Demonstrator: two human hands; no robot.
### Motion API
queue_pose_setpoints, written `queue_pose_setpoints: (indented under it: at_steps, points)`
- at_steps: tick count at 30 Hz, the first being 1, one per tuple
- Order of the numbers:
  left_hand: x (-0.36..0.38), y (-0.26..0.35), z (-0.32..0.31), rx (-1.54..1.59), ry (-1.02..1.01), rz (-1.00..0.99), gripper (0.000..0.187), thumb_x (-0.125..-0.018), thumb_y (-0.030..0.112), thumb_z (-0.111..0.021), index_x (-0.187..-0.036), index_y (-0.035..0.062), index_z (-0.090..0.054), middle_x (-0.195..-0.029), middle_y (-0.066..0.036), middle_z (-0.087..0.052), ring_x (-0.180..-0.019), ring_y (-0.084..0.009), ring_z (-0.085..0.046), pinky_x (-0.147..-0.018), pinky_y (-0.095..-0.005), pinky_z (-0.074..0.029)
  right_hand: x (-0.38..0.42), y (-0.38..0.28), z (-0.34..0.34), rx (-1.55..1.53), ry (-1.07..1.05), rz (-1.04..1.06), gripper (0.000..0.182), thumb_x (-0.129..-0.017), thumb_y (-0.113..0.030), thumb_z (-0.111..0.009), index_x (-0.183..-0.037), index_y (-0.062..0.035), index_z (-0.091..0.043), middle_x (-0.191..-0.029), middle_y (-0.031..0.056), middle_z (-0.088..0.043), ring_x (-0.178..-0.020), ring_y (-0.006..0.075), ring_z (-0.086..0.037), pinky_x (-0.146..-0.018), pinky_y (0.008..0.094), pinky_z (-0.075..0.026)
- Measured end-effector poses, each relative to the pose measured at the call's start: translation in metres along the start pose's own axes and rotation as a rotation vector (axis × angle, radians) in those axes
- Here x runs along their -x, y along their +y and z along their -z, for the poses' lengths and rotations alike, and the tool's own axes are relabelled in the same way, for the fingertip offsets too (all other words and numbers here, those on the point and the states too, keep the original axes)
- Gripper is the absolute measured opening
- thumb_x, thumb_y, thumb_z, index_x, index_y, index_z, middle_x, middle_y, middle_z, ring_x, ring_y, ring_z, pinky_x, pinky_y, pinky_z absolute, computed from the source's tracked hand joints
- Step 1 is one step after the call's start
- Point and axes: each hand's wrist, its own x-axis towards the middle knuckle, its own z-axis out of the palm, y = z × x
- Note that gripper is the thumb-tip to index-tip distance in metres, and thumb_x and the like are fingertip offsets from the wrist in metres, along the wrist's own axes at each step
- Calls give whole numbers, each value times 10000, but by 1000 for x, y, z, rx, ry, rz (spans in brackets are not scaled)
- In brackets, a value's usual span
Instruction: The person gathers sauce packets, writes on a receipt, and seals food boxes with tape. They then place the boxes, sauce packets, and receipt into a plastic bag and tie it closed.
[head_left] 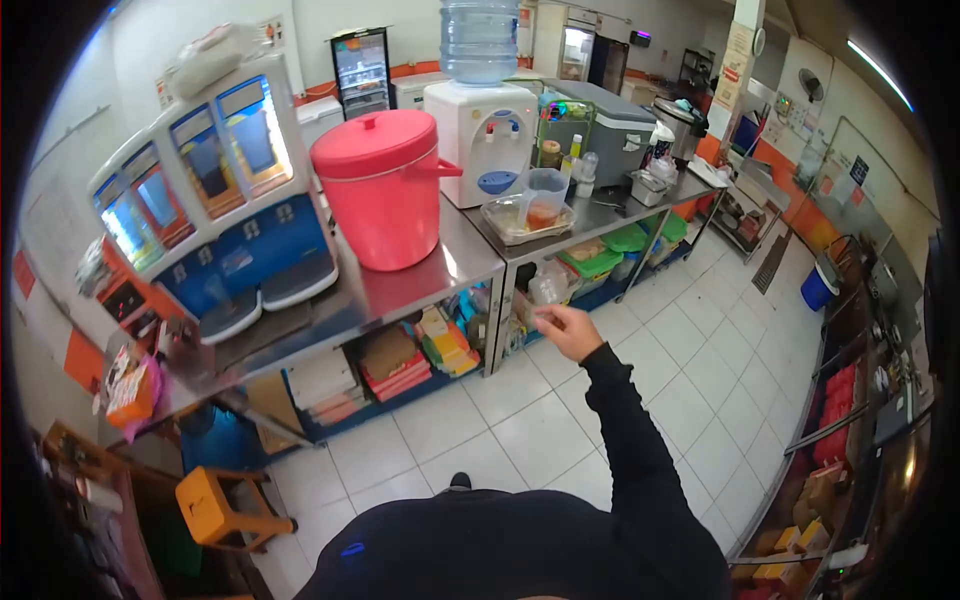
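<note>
My right hand [568, 333] reaches forward over the tiled floor, in front of the metal counter [465, 240]. Its fingers are pinched together at what seems to be something thin and clear, too faint to name. Just beyond it, on the lower shelf, is a clear plastic container [548, 285]. Above on the counter, a clear tray [500, 228] bears a translucent pitcher [546, 185] with something orange at its base. A big pink lidded bucket [385, 205] stands to the left. My left hand is out of view.
A water dispenser [480, 145] and a grey cooler [605, 135] stand on the counter. A blue-and-white drink machine [245, 245] is at left, above boxes on the shelf. A yellow stool [222, 505] stands lower left; a blue bucket [820, 287] sits at right.
</note>
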Motion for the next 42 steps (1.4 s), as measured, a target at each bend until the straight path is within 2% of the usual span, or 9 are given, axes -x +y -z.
queue_pose_setpoints:
  at_steps: [9, 14, 17, 20, 22, 26, 34, 40, 42]
  points:
    - [-74, 309, 80, 288, 330, -510, 367, -809, 397, -563, -895, 44, -610, -890, -188, -621, -848, -336, -597, -748, -400, -470, -318, 181, 101, 272, 218, 40, 188, -820, -179, -608, -879, -5, -646, -728, 70, -649, -655, 101, -587, -602, 264, -462]
    - [-10, 479, 172, 699, 404, -571, 248, -855, 184, -566, -1024, 3, -571, -878, -157, -613, -752, -258, -587, -699, -330, -473, -478, 291, 109, 617, -132, 105, 173, -716, -192, -639, -840, -79, -683, -814, 122, -660, -766, 261, -636, -697, 344, -494]
    - [-15, 491, 116, 649, 456, -512, 235, -857, 185, -564, -1029, 26, -565, -888, -146, -617, -767, -255, -592, -687, -337, -473, -519, 330, 93, 1026, -583, 204, 202, -677, -217, -653, -833, -95, -692, -829, 132, -657, -806, 303, -628, -729, 371, -494]
    - [-33, 449, -15, 198, 285, -158, 336, -826, 360, -573, -976, 60, -579, -880, -131, -634, -834, -271, -612, -746, -399, -472, -549, 407, 71, 1135, -823, 246, 215, -668, -201, -656, -839, -75, -688, -825, 132, -657, -815, 312, -622, -733, 379, -490]
    - [22, 461, -37, 242, 113, -3, 336, -827, 351, -575, -985, 54, -578, -888, -136, -633, -840, -272, -612, -752, -394, -472, -532, 345, 77, 1177, -875, 145, 241, -706, -184, -620, -884, -33, -685, -898, 142, -662, -914, 309, -622, -786, 353, -493]
    - [86, 493, -47, 348, -5, 156, 338, -828, 332, -578, -1003, 43, -574, -905, -146, -631, -854, -272, -611, -762, -385, -473, -550, 337, 116, 867, -698, 285, 143, -644, -167, -655, -745, -67, -665, -716, 127, -637, -696, 302, -620, -658, 384, -490]
    - [118, 531, -59, 475, 41, 153, 346, -830, 296, -585, -1039, 20, -568, -940, -166, -626, -881, -274, -611, -783, -366, -473, -558, 318, 153, 383, -739, 78, 210, -667, -222, -670, -701, -27, -598, -626, 112, -596, -570, 229, -563, -579, 332, -446]
    - [95, 512, -86, 620, 324, -95, 354, -832, 268, -590, -1066, 3, -563, -965, -181, -623, -901, -275, -610, -799, -352, -474, -553, 336, 139, 580, -449, 246, 285, -671, -288, -646, -597, -29, -556, -556, 143, -540, -498, 279, -520, -497, 377, -421]
    - [143, 587, 21, 727, 280, -89, 327, -830, 209, -596, -1077, -4, -563, -983, -176, -623, -898, -250, -615, -792, -340, -479, -543, 333, 126, 733, -428, 278, 325, -678, -342, -599, -574, -36, -572, -577, 179, -552, -518, 317, -537, -497, 410, -425]
